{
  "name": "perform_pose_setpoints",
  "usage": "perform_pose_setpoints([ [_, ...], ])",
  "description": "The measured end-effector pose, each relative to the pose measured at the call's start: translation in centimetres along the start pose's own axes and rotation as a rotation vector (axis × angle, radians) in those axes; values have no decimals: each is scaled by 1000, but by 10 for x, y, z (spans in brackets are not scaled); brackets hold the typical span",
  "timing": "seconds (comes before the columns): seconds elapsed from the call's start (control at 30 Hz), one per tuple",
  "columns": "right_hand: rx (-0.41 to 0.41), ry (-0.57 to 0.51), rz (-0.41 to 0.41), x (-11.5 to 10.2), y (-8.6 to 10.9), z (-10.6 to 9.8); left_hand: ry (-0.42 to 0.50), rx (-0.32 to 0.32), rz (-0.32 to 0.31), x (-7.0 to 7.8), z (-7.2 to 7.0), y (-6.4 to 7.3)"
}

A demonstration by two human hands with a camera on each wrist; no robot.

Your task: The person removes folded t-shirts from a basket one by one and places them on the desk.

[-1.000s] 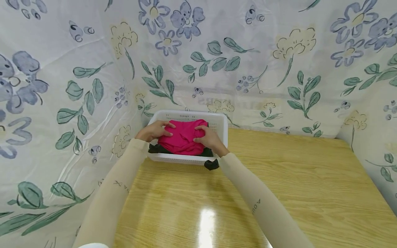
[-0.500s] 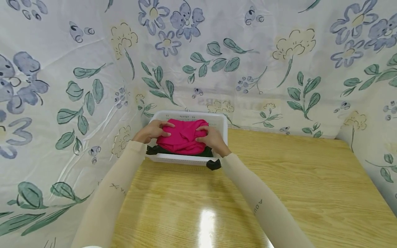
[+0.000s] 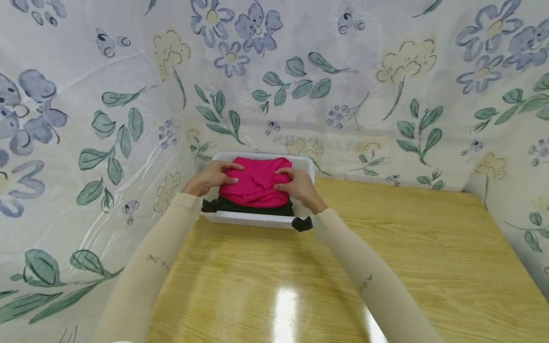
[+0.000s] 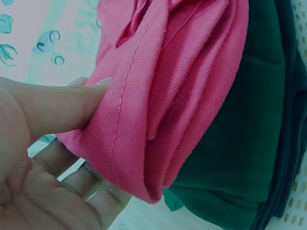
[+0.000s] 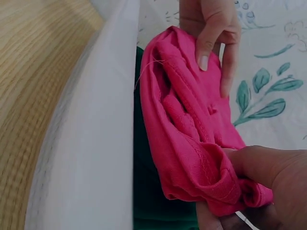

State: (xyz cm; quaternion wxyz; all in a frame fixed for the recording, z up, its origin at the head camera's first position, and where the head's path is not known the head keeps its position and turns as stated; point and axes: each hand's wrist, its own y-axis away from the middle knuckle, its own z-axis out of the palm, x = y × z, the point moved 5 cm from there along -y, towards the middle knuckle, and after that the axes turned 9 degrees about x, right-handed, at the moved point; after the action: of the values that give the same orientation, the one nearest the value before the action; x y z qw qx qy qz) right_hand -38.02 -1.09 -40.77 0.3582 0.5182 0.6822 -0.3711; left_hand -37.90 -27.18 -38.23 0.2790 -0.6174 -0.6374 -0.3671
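Observation:
A folded bright pink garment (image 3: pixel 257 183) with a stitched hem is held between both hands, over a white basket. My left hand (image 3: pixel 211 177) pinches its left side, thumb on top and fingers beneath, as the left wrist view (image 4: pixel 57 124) shows. On the opposite side my right hand (image 3: pixel 300 186) grips the folded edge the same way; in the right wrist view the thumb presses into the pink folds (image 5: pixel 192 124). Below the pink cloth lies a folded dark green garment (image 3: pixel 253 208), with dark layers beside it in the left wrist view.
The white perforated basket (image 3: pixel 249 218) stands at the back left of the wooden table (image 3: pixel 386 247), close to the flower-printed cloth (image 3: pixel 343 95) behind it. Small black pieces (image 3: pixel 302 224) sit by each wrist. Wood surface extends in front and to the right.
The pink garment has moved up and slightly away in the head view, with both hands holding its sides. More of the dark green garment shows beneath it.

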Motion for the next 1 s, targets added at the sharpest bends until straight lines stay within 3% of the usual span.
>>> perform_pose_setpoints([
  [0.67,14,71,-29,-2,10,-37,-18,14,97,28,18,9],
  [1.0,6,30,-38,0,17,-56,-4,13,145,39,29,8],
])
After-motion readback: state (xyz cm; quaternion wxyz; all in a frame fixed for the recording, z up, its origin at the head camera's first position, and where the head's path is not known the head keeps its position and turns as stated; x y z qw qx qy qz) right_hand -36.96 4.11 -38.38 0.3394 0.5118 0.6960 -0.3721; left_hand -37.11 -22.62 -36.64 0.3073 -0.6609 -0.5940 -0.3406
